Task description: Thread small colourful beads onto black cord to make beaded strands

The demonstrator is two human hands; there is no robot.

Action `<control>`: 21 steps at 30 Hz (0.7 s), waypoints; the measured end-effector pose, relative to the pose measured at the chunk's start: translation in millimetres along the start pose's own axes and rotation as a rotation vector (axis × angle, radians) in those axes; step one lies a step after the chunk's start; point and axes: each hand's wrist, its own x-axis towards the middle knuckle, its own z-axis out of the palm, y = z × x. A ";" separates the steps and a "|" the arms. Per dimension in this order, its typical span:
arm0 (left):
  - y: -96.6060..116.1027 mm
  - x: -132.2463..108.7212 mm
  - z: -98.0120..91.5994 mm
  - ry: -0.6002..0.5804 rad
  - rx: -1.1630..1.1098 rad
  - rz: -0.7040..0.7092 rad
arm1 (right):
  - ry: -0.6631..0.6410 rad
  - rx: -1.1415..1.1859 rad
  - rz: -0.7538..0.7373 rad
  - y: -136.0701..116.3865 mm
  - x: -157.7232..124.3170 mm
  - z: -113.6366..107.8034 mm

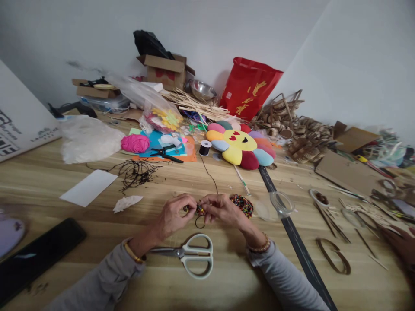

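You've got a short beaded strand (200, 210) btwn your hands, just above the worktop (240, 276), approx. centre L-to-R & nearer the front edge than the back. Your L hand (177, 212) has thumb & index pinched tight at the strand's L end; your R hand (223, 211) pinches its R end, fingers bent & nearly together. Exact fingertip contact is partly hidden. A black cord curl (199, 225) hangs just below.

Right beside your R hand: coil of multicol. beads (241, 205), then a clear round dish (282, 204) on the black strip (300, 237) that runs down to the front edge. Scissors (182, 252) lie twd the front edge, blades pointing L, handles under your hands.

Beyond your hands, black thread (210, 176) runs twd a spool (205, 148). Flower cushion (240, 146) sits R of that. Further L: pliers (166, 155) on col. sheets, pink yarn (135, 143), tangled black cord (138, 172), white card (88, 188) & crumpled tissue (127, 203). Dark phone (42, 259) is nr the front L corner.

Along the back edge: cardboard box (165, 72), metal bowl (202, 90), red bag (249, 88). At the R edge, another person's hand (400, 244), partly cut off; a bent brown strip (345, 263) lies btwn it & the black strip.
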 end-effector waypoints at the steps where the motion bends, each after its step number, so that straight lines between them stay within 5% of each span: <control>1: 0.2 -0.2 0.3 0.005 0.006 0.013 | -0.010 0.025 0.011 1.3 0.6 0.3; 12: 1.3 -2.6 5.4 0.175 0.121 0.308 | -0.079 0.354 0.066 19.2 12.5 0.9; 16: 3.1 -1.8 4.1 0.190 0.049 0.241 | -0.062 0.403 0.026 21.7 12.9 -0.5; 21: 4.4 -3.0 1.9 0.157 -0.139 -0.017 | -0.037 0.351 0.000 16.2 11.4 0.5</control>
